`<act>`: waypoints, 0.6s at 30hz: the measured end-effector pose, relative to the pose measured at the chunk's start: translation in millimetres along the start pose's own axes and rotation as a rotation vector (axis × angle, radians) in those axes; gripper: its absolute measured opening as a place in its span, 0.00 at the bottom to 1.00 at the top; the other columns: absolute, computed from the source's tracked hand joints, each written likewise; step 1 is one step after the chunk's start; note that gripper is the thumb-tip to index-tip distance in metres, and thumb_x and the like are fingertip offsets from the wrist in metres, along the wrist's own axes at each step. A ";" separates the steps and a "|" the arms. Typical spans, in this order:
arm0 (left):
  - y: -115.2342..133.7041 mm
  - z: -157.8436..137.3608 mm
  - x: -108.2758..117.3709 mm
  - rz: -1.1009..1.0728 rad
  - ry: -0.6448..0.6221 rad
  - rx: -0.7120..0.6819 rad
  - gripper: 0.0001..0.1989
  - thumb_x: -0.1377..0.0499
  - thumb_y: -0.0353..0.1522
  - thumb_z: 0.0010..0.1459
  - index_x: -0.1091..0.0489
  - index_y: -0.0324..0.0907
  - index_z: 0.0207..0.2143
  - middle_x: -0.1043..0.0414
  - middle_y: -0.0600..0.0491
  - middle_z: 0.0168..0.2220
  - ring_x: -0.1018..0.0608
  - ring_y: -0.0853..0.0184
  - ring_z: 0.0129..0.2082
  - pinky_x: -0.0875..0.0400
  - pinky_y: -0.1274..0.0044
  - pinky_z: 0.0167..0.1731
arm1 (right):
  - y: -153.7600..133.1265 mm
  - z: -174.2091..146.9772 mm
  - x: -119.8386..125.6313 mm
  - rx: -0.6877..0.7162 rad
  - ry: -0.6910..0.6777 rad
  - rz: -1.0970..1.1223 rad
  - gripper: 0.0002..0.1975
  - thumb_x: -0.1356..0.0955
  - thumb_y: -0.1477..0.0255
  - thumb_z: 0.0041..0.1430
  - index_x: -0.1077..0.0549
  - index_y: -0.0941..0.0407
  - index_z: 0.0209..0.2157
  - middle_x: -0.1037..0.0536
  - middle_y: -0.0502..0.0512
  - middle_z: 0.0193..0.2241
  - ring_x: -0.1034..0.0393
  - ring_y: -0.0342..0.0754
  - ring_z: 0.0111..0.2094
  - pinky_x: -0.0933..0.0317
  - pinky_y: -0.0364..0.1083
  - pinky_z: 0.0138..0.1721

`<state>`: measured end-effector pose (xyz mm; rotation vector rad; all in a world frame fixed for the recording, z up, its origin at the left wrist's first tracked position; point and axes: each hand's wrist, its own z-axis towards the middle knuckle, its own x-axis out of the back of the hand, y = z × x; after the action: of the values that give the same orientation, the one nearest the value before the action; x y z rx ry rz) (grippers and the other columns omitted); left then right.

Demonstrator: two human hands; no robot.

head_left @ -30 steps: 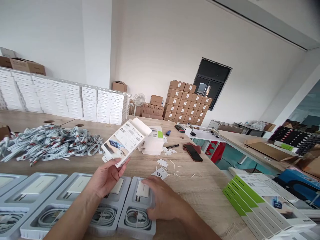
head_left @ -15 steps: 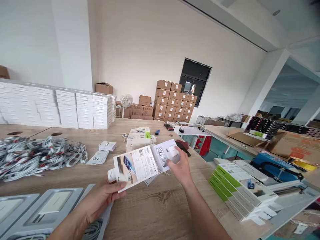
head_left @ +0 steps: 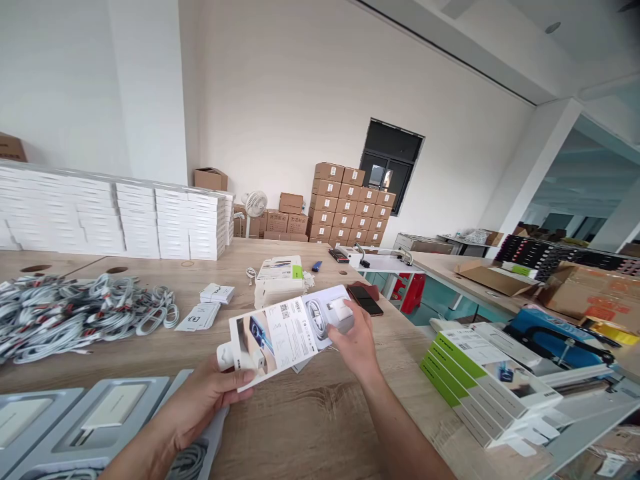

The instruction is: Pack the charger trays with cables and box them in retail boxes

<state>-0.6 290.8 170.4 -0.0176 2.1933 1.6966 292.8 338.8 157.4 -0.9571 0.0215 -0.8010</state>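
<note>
My left hand (head_left: 220, 387) is closed on the left end of a printed white charger box (head_left: 283, 339), its thumb on top near an open end flap. At the box's right end sits a light tray (head_left: 329, 319), partly inside it and lined up with it. In the tray lie a coiled white cable (head_left: 316, 317) and a white charger (head_left: 341, 308). My right hand (head_left: 357, 343) grips the tray's outer end, thumb by the cable and fingers at the charger. Part of a white paper (head_left: 301, 365) shows under the box.
Grey trays (head_left: 120, 393) with chargers and cables lie front left, behind them a heap of cables (head_left: 95, 313) and leaflets (head_left: 200, 315). Finished-looking boxes (head_left: 480, 380) are stacked at right. Further back are flat boxes (head_left: 280, 290), a phone (head_left: 367, 301) and white box stacks (head_left: 170, 223).
The tray has swung into line with the box and its end now sits in the box's opening. Both hands keep their hold and have barely moved.
</note>
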 end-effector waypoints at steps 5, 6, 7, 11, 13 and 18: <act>-0.6 -0.4 -1.0 -0.022 -0.045 0.001 0.25 0.27 0.32 0.44 0.25 0.42 0.47 0.23 0.44 0.51 0.23 0.54 0.51 0.23 0.72 0.42 | -6.3 -3.7 -1.6 0.019 -0.004 0.026 0.32 0.27 0.66 0.46 0.32 0.51 0.55 0.34 0.60 0.53 0.41 0.60 0.56 0.46 0.58 0.60; -1.3 -0.4 -0.8 -0.024 -0.037 -0.003 0.26 0.28 0.32 0.45 0.26 0.42 0.48 0.23 0.44 0.52 0.23 0.54 0.52 0.23 0.72 0.42 | -9.5 -4.8 -1.3 0.040 -0.019 0.060 0.31 0.27 0.65 0.47 0.32 0.52 0.55 0.34 0.60 0.55 0.41 0.59 0.57 0.47 0.58 0.61; -2.0 -0.4 -0.8 -0.033 -0.023 -0.011 0.26 0.28 0.32 0.45 0.26 0.43 0.49 0.24 0.45 0.52 0.23 0.54 0.52 0.23 0.72 0.43 | -13.2 -6.1 -0.7 0.060 -0.050 0.105 0.30 0.28 0.64 0.50 0.32 0.52 0.55 0.35 0.60 0.56 0.41 0.58 0.59 0.47 0.57 0.61; -4.4 0.0 -6.6 -0.153 -0.006 -0.093 0.29 0.28 0.30 0.46 0.28 0.45 0.52 0.23 0.46 0.52 0.24 0.55 0.54 0.25 0.71 0.48 | -28.9 -14.0 0.0 0.046 -0.264 0.375 0.23 0.35 0.60 0.62 0.33 0.49 0.58 0.30 0.56 0.57 0.41 0.55 0.61 0.47 0.57 0.62; -5.5 0.2 -14.3 -0.217 -0.022 -0.135 0.30 0.29 0.29 0.46 0.29 0.46 0.53 0.23 0.47 0.52 0.24 0.55 0.54 0.26 0.71 0.50 | -34.2 -19.2 -3.7 -0.011 -0.284 0.471 0.27 0.35 0.59 0.63 0.39 0.47 0.62 0.33 0.55 0.60 0.41 0.54 0.62 0.46 0.58 0.62; -9.8 -2.6 -30.3 -0.271 -0.045 -0.186 0.31 0.29 0.29 0.46 0.30 0.47 0.54 0.24 0.49 0.53 0.24 0.56 0.53 0.26 0.71 0.50 | -39.0 -28.4 -16.3 -0.195 -0.291 0.754 0.39 0.33 0.57 0.60 0.56 0.41 0.67 0.43 0.55 0.66 0.36 0.55 0.59 0.31 0.55 0.50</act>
<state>29.2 279.3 170.7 -0.3071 1.8957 1.7188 247.7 316.0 163.9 -1.1338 0.1992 0.0389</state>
